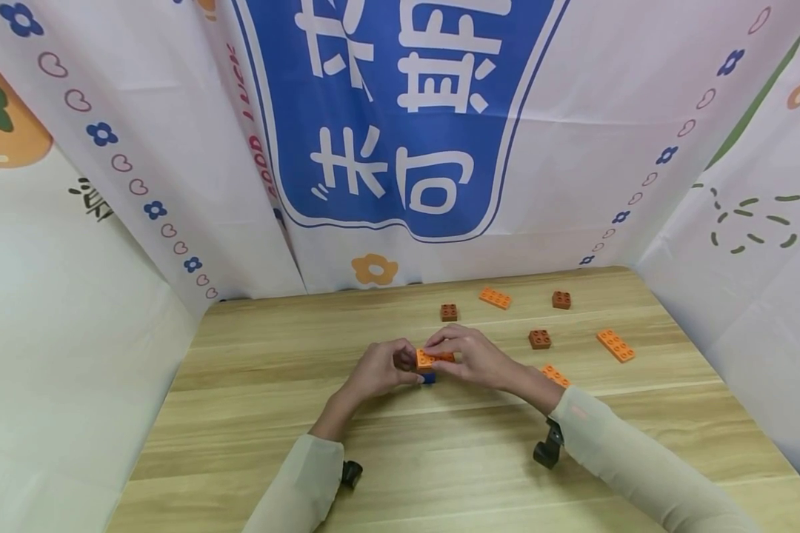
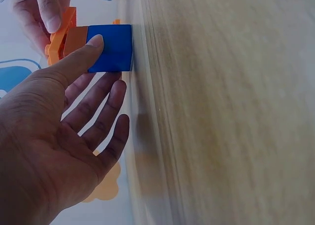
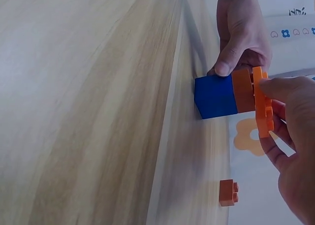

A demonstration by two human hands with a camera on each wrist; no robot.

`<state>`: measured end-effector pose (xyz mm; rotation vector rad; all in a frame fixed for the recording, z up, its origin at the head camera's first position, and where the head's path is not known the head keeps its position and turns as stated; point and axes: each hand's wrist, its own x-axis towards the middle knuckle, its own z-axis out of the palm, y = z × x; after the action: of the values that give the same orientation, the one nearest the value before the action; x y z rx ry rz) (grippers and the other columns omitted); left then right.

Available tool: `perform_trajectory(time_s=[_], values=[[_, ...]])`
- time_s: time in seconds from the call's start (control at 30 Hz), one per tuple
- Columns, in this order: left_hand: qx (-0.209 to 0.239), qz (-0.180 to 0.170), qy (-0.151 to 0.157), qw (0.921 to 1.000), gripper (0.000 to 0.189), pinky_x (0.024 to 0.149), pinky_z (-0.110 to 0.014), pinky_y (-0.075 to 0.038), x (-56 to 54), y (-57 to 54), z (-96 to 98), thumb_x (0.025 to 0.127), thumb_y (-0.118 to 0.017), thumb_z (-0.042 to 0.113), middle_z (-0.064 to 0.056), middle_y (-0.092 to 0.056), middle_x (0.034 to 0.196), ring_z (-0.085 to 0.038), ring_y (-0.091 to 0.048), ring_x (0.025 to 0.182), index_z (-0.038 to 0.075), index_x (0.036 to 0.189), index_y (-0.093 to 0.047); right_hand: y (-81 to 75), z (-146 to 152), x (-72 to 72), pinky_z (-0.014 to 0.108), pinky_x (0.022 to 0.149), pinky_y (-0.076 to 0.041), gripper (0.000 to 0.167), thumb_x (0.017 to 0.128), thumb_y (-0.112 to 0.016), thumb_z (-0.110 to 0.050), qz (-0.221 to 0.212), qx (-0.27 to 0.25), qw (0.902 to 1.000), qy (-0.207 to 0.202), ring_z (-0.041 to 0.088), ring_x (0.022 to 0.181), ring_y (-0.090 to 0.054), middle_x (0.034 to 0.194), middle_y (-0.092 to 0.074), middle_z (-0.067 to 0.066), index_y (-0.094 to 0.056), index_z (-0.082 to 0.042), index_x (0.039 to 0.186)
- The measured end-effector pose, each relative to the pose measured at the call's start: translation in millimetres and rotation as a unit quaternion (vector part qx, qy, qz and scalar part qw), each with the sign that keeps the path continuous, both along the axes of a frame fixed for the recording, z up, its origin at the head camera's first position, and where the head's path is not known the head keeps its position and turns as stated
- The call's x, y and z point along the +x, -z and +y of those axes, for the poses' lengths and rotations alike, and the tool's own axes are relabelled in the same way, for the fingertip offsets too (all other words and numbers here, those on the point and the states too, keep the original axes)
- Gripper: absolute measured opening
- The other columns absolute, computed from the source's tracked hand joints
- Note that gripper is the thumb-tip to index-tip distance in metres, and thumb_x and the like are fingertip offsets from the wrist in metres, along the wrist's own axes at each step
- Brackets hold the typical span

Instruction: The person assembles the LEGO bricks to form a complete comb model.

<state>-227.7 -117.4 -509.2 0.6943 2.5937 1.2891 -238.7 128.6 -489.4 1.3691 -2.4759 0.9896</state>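
Observation:
A small stack of building bricks stands between the two hands, with a blue brick (image 3: 215,97) at the bottom and a brown brick (image 3: 242,91) on top of it. My left hand (image 1: 376,368) holds the stack from the side, its thumb pressed on the blue brick and its fingers on the far side. Over the brown brick lies a flat orange brick (image 3: 262,104), slightly tilted, its end reaching past the stack. My right hand (image 1: 473,355) pinches this orange brick between thumb and fingers. In the head view the hands cover most of the stack.
Loose bricks lie behind and to the right of the hands: brown bricks (image 1: 540,339) and flat orange bricks (image 1: 616,346). One orange brick (image 1: 555,375) is partly covered by the right forearm. The wooden table (image 1: 253,400) is bordered by printed cloth (image 1: 560,192) at back and sides.

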Motion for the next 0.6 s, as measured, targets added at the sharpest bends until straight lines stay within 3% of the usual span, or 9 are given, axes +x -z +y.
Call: perform_trajectory(time_s=[0.6], values=[[-0.003,-0.01,0.001,0.9999,0.027,0.081,-0.028,-0.061,-1.3,-1.6,0.5,0.085,-0.091,0.008,0.001,-0.077,0.1,-0.011,-0.072,0.09,0.011,0.105,-0.072,-8.6,-3.4,0.1,0.036,0.095,-0.06,0.027,0.092,-0.085,-0.014,-0.017,0.03,0.9993,0.012,0.02,0.111,-0.071,0.116,-0.077,0.004,-0.081,-0.006,0.118]])
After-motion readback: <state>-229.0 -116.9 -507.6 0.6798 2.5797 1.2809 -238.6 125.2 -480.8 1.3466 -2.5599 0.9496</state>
